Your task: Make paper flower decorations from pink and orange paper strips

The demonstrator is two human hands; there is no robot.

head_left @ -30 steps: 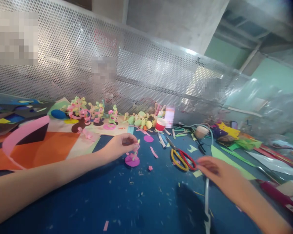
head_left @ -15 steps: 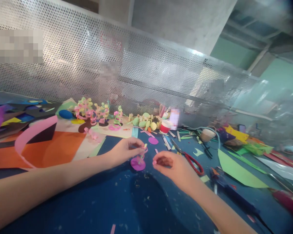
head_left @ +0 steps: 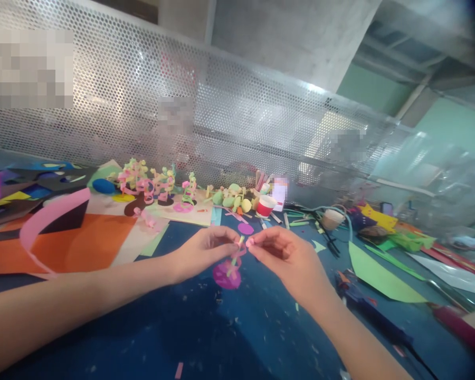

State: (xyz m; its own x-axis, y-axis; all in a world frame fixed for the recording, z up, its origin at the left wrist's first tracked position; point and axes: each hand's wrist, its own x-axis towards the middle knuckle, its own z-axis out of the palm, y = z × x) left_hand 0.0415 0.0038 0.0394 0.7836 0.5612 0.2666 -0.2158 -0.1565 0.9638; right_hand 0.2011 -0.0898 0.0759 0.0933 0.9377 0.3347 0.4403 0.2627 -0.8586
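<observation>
My left hand pinches a thin pale green stick that stands on a round magenta paper disc, lifted a little over the blue table. My right hand is closed in a pinch on a small pink paper piece right at the top of the stick, fingertips almost touching those of the left hand.
Orange, pink and black paper sheets lie at left. Curled paper figures and a red cup stand along the perforated metal screen. Green paper, a dark tool and scraps lie at right.
My right hand came from the scissors at right over to the stick with a small pink piece. The left hand has raised the disc and stick slightly.
</observation>
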